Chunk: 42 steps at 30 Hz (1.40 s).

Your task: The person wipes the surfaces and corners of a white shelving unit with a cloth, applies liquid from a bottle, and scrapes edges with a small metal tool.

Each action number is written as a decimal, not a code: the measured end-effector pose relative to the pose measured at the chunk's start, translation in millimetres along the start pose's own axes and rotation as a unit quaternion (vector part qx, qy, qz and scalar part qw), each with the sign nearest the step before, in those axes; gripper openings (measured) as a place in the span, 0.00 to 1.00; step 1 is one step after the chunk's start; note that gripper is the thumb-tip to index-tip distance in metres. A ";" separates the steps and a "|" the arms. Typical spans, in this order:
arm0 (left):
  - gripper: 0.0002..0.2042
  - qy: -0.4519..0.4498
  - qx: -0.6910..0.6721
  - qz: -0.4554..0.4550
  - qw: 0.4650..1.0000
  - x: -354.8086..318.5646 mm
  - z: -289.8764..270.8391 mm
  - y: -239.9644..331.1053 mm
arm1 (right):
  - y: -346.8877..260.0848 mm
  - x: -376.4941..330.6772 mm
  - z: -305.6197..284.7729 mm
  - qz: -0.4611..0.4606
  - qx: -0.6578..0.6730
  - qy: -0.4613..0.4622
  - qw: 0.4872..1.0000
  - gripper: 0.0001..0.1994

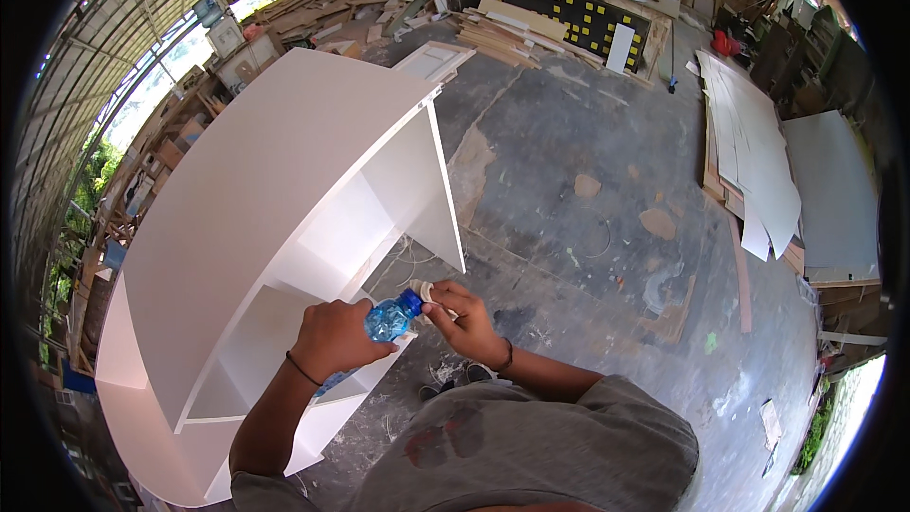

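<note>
My left hand is wrapped round a clear blue plastic bottle, which is tilted with its dark blue top pointing up and to the right. In my right hand, a wad of off-white cloth is pinched between thumb and fingers, right against the bottle's top. Whether the cloth touches the bottle cannot be made out. Both hands are in front of a large white cabinet with a curved outer panel and open compartments facing right. Part of the bottle's lower body is hidden by my left hand.
A white panelled door or frame lies beyond the cabinet. Stacked boards and a dark panel with yellow squares are at the back. Large white sheets lie at the right. The grey concrete floor is stained, with scraps scattered about.
</note>
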<state>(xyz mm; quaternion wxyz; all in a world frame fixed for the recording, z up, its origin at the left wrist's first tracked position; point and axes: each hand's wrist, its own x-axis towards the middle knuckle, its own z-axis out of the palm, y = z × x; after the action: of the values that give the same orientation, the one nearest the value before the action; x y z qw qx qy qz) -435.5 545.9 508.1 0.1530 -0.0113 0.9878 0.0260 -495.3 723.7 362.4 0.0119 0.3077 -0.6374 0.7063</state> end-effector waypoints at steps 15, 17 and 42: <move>0.28 -0.032 0.020 0.042 0.998 26.5 -19.4 20.2 | 4.8 3.6 -24.2 0.018 0.040 0.060 0.997 0.08; 0.28 -0.034 0.022 0.043 0.998 30.0 -22.3 24.0 | 6.5 4.6 -25.5 0.023 0.062 0.070 0.995 0.08; 0.27 -0.005 0.024 0.038 0.999 38.5 -22.0 14.7 | 5.7 14.8 -25.6 0.207 0.268 0.052 0.940 0.14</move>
<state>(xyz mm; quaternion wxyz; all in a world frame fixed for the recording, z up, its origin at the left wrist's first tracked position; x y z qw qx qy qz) -479.3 558.9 518.1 0.1574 0.0297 0.9871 0.0081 -520.4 740.4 364.0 -0.1840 0.1239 -0.4727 0.8528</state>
